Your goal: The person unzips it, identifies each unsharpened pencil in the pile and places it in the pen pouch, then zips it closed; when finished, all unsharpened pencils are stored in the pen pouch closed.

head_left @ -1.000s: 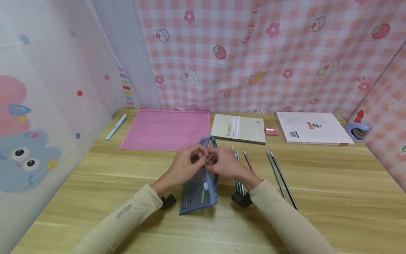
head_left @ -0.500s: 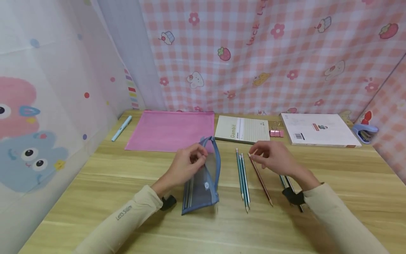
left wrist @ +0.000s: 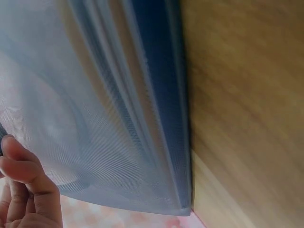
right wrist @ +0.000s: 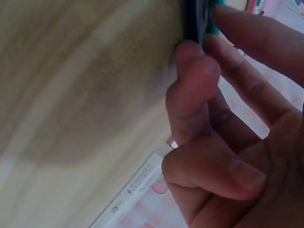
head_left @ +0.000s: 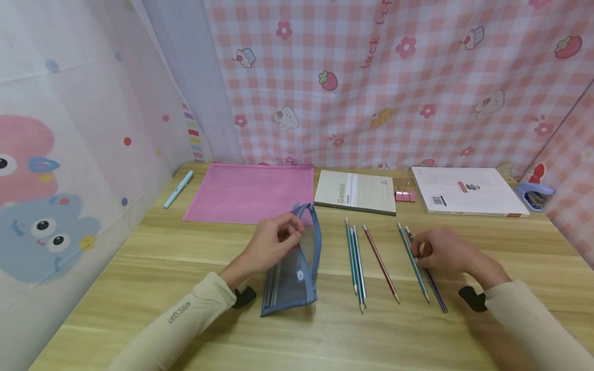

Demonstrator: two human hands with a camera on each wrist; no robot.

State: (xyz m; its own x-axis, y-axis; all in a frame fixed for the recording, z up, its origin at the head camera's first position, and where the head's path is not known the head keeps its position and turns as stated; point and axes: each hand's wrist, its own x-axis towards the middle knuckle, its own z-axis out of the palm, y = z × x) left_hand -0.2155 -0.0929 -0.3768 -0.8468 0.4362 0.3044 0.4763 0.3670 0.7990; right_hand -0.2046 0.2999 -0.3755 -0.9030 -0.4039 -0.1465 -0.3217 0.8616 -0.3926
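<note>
A blue mesh pencil pouch [head_left: 292,273] stands on the wooden table [head_left: 185,268], and my left hand [head_left: 294,234] pinches its top edge near the zipper. In the left wrist view the mesh [left wrist: 95,118] fills the frame, with my fingers [left wrist: 28,180] at the lower left. To the right of the pouch lie two teal pencils [head_left: 355,263], a red pencil [head_left: 380,263], another teal pencil [head_left: 412,260] and a dark pencil [head_left: 433,286]. My right hand [head_left: 419,251] rests over the last two, its curled fingers [right wrist: 194,61] pinching the dark pencil [right wrist: 192,19].
Along the back lie a light blue pen [head_left: 178,189], a pink mesh folder [head_left: 250,193], a Gambit notebook [head_left: 355,191], a pink binder clip [head_left: 405,196], a white book [head_left: 466,191] and a blue stapler [head_left: 535,195]. Patterned curtains close in the left, back and right sides.
My right hand left the pouch's opening and moved right, past the red pencil, to the rightmost pencils. My left hand kept its hold on the pouch.
</note>
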